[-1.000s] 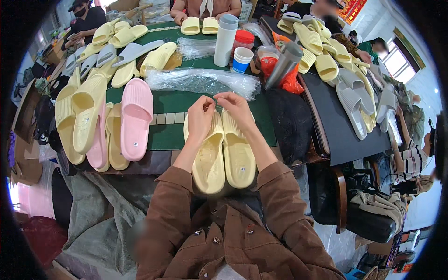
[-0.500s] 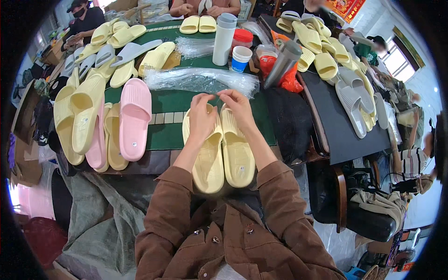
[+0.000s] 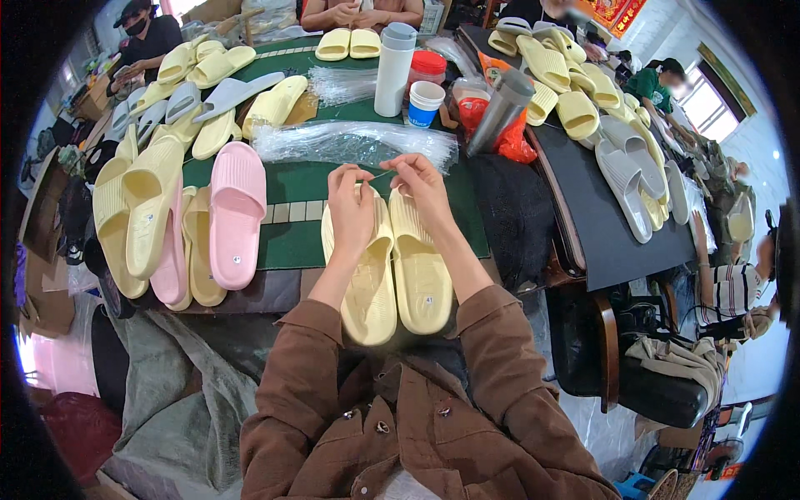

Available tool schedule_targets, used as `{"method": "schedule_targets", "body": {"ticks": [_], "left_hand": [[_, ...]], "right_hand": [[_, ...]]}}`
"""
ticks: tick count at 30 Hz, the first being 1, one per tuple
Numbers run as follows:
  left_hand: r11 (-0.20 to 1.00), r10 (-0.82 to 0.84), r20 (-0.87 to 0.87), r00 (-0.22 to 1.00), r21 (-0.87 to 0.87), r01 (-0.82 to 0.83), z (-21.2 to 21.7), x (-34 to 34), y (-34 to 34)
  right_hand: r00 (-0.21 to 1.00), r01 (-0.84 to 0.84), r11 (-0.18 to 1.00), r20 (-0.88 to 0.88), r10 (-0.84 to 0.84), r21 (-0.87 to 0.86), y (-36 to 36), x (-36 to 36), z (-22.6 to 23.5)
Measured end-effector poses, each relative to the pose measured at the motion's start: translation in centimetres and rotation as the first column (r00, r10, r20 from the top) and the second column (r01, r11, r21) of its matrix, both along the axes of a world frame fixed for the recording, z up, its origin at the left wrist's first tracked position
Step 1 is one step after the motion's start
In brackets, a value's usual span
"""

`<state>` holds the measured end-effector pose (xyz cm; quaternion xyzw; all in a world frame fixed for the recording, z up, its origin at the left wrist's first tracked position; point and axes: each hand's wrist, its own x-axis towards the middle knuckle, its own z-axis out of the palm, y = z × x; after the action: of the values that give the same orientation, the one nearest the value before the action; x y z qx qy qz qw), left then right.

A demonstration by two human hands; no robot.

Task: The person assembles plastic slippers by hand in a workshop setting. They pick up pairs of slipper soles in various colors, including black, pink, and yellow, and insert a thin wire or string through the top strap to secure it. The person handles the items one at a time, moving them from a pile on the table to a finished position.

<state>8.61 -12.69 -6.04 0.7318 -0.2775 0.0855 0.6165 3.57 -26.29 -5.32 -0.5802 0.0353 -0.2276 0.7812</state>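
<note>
A pair of pale yellow slide sandals lies side by side at the table's near edge, toes pointing away: a left slide [image 3: 369, 304] and a right slide [image 3: 422, 292]. Above their toe ends are both my hands. My left hand [image 3: 350, 212] is closed in a pinch at the fingertips over the left slide's strap. My right hand [image 3: 419, 187] also pinches, and a thin clear plastic strand [image 3: 382, 174] runs between the two. Just beyond lies a bundle of similar clear plastic strands [image 3: 333, 142].
Yellow, grey and pink slides [image 3: 237, 221] are heaped at left, more slides [image 3: 575, 112] at right on a dark table [image 3: 575, 208]. A white bottle [image 3: 393, 75], paper cup [image 3: 425, 104] and steel tumbler [image 3: 502, 112] stand beyond the strands. A co-worker's hands [image 3: 362, 15] are across the table.
My fingertips have drawn slightly apart, and the thin strand now shows between them. The slides stay in place beneath. At the far right, a person in green has shifted position.
</note>
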Motion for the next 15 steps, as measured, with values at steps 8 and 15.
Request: {"method": "schedule_targets", "body": {"ticks": [8,15], "left_hand": [[0.994,0.097,0.131,0.987,0.036,-0.103,-0.7,-0.3,-0.6],[0.995,0.059,0.110,0.992,0.072,-0.067,-1.0,-0.2,-0.5]], "right_hand": [[0.984,0.179,0.983,-0.018,-0.179,0.038,-0.3,-0.1,0.1],[0.971,0.221,0.921,0.014,-0.238,0.322,-0.7,-1.0,1.2]]}}
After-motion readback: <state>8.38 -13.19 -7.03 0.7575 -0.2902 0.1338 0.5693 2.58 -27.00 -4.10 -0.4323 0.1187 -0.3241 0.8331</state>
